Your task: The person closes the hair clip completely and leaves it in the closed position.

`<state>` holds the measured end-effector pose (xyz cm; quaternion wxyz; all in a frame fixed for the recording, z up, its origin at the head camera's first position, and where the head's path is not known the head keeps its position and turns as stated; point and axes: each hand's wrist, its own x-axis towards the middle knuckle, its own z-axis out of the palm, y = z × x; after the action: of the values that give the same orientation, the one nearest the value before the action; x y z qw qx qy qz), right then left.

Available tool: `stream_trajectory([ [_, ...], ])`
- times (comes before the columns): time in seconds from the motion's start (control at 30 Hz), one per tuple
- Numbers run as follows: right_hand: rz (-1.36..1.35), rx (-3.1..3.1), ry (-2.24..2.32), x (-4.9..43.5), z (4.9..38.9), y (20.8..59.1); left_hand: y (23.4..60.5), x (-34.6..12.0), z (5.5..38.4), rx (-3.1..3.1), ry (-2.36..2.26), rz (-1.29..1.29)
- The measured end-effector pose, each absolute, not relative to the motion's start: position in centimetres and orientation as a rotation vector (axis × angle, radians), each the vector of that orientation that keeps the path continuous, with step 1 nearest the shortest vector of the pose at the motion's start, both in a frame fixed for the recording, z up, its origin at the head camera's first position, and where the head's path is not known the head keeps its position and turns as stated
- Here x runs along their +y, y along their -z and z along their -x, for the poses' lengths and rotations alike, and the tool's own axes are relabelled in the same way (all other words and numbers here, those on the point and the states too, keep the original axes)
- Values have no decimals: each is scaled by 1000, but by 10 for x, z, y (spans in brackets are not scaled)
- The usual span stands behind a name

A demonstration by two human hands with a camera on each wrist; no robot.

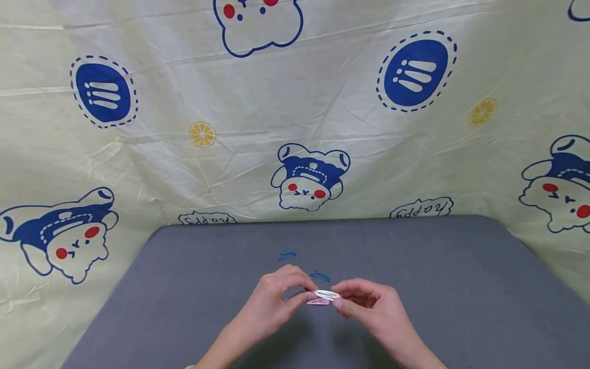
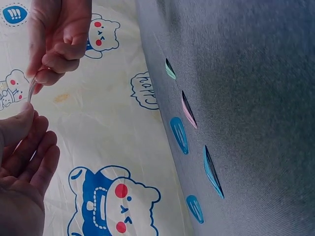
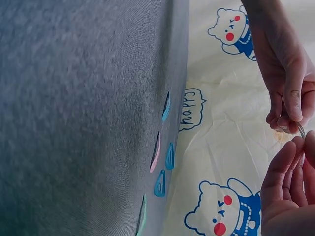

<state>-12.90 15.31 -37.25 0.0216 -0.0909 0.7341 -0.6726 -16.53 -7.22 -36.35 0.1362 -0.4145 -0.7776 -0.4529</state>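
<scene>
A white snap hair clip point(image 1: 327, 295) is held up over the grey table between the two hands. My left hand point(image 1: 278, 294) pinches one end of it between thumb and index finger. At the other end, the thumb and fingers of my right hand point(image 1: 369, 302) pinch it. In both wrist views the clip appears edge-on. Below it on the table lies a pink snap clip point(image 1: 318, 302), partly covered by the white one in the head view. Two blue snap clips, one near point(image 1: 320, 277) and one farther point(image 1: 287, 255), lie beyond the hands.
The left wrist view also shows a green snap clip point(image 2: 170, 70) and a third blue clip point(image 2: 212, 169) on the grey tabletop point(image 1: 184, 287). Behind the table's far edge hangs a pale curtain point(image 1: 322, 102) printed with bears and blue badges.
</scene>
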Motion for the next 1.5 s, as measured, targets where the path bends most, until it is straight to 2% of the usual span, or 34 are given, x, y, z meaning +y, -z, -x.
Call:
stream_trajectory([
  [0.37, 289, 2550, 1864, 145, 129, 369, 367, -76, 167, -2283, 1247, 1203],
  [0.6, 423, 2721, 1648, 141, 131, 371, 370, -83, 168, -2329, 1213, 1192],
  [1.13, 807, 2655, 1515, 132, 144, 380, 381, -104, 167, -2458, 1090, 1210],
  [1.5, 804, 2591, 1355, 121, 155, 389, 391, -116, 164, -2567, 1142, 1150],
])
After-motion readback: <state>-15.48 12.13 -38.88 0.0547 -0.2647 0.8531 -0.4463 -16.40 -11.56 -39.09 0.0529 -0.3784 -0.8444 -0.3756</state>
